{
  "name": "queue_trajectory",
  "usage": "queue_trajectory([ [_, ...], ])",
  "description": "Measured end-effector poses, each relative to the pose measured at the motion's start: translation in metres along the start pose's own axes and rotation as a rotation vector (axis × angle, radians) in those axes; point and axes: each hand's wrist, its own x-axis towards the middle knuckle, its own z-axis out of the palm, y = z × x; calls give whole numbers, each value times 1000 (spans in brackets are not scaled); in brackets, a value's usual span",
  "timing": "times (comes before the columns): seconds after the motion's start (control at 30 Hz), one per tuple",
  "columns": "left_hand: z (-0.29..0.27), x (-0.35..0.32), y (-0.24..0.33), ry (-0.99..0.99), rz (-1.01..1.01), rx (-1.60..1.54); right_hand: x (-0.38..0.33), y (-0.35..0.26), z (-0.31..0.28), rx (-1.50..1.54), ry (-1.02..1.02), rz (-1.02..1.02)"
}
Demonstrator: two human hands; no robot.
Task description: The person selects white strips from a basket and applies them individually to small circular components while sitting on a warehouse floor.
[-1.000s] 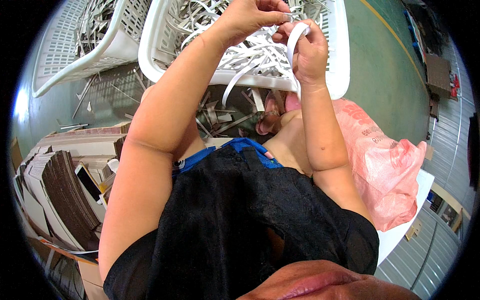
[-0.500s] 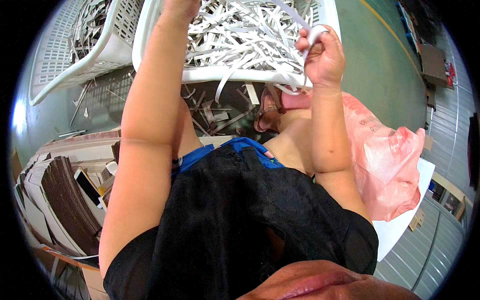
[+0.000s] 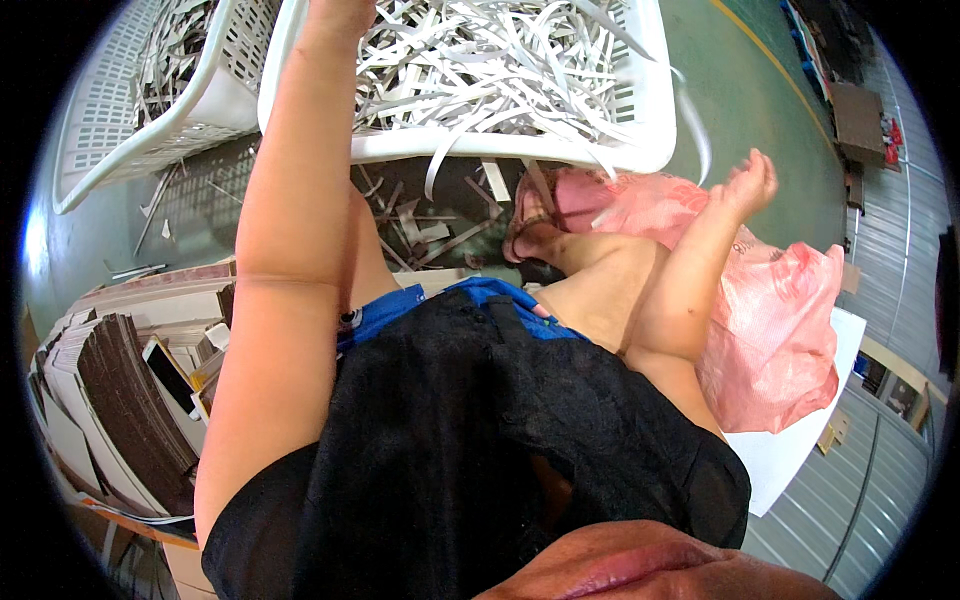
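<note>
My left hand [image 3: 343,12] reaches over the white plastic basket [image 3: 520,150] at the top edge, its fingers cut off by the picture's edge. A tangled heap of white paper strips [image 3: 490,75] fills that basket. Out to the right, my right hand [image 3: 748,188] is raised above a pink plastic sack [image 3: 770,330], and its fingers are smeared by motion. Between it and the basket's right rim a loose white strip [image 3: 692,125] dangles in the air, apart from the hand.
A second white basket [image 3: 150,155] with darker scraps stands at the far left. Stacks of cardboard sheets [image 3: 130,400] lie by my left side, with a phone [image 3: 170,375] on them. Scraps [image 3: 430,232] litter the floor below the basket. A white board [image 3: 790,460] lies under the sack.
My right hand has swung right and down, away from the basket. The white strip it held now hangs apart from it. My left forearm has shifted slightly left.
</note>
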Motion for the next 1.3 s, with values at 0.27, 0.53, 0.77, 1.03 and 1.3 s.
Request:
queue_trajectory([
  [0.27, 39, -37, -26, -780, -485, -168, -92, -25, 58, -177, -764, -735],
  [0.53, 57, -47, -47, -866, -544, -264, -141, -28, 98, -95, -1131, -880],
  [0.77, 50, -38, -42, -918, -519, -273, -151, -28, 121, 42, -1138, -773],
  [1.03, 54, -39, -39, -709, -431, -304, -160, -13, 135, 144, -994, -540],
  [1.3, 63, -47, -38, -590, -168, -204, -169, -22, 134, 282, -971, -1],
])
